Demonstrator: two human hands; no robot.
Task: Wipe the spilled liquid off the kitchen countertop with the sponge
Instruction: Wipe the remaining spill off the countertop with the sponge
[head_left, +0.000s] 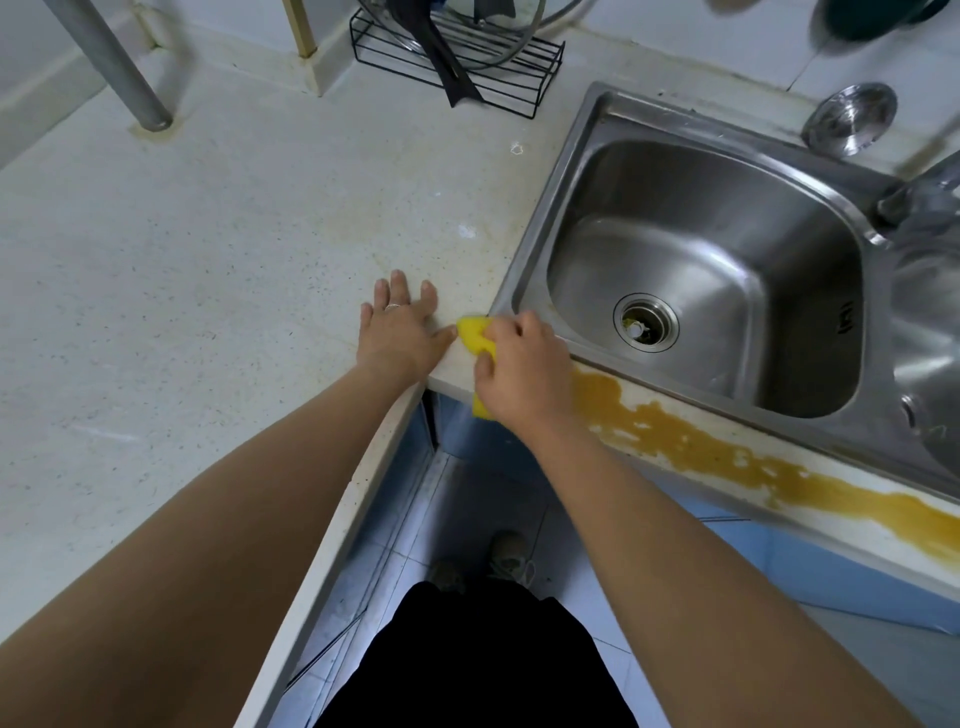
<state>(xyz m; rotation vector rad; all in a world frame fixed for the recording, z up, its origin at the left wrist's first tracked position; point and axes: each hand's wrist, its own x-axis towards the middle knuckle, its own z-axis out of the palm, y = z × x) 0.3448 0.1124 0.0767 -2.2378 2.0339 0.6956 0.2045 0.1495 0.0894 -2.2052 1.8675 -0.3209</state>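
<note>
My right hand grips a yellow sponge on the narrow strip of pale countertop in front of the sink, at the counter's inner corner. Most of the sponge is hidden under the hand; a bit of it shows below the hand at the counter's front edge. An orange-brown spill runs along that strip from just right of my right hand toward the lower right. My left hand rests flat on the counter with fingers spread, just left of the sponge.
A steel sink with a drain fills the right side, with a faucet at its far right. A black wire rack stands at the back. A metal post rises at the back left. Below, blue cabinet fronts and the tiled floor.
</note>
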